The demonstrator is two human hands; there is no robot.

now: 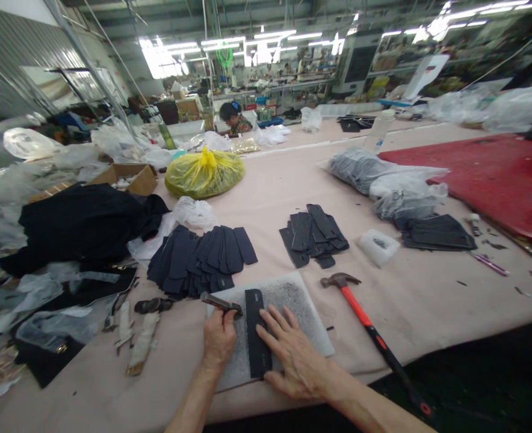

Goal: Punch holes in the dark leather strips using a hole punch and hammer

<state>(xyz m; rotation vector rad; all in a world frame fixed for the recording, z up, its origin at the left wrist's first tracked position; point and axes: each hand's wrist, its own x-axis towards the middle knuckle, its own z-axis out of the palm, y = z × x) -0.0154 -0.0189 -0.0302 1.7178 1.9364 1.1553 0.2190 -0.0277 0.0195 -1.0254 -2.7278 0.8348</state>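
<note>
A dark fabric strip [256, 325] lies lengthwise on a speckled white board [293, 294] near the table's front edge. My right hand [293, 355] is spread flat, with fingertips on the strip's right side. Just left of the strip, my left hand [219, 340] is closed round a dark metal punch-like tool [221, 302], which is tilted over the board. A claw hammer [360, 307] with a red and black handle rests to the right of the board. Behind the board are a fanned pile of dark pieces [198, 258] and a smaller stack [313, 234].
At left lie a wrapped-handle hammer [144, 343], black cloth [80, 222] and plastic bags. A yellow bag [205, 173] stands farther back. On the right are a white block [378, 246], more dark pieces [440, 231] and a red sheet [487, 174]. A person [236, 120] sits beyond the table.
</note>
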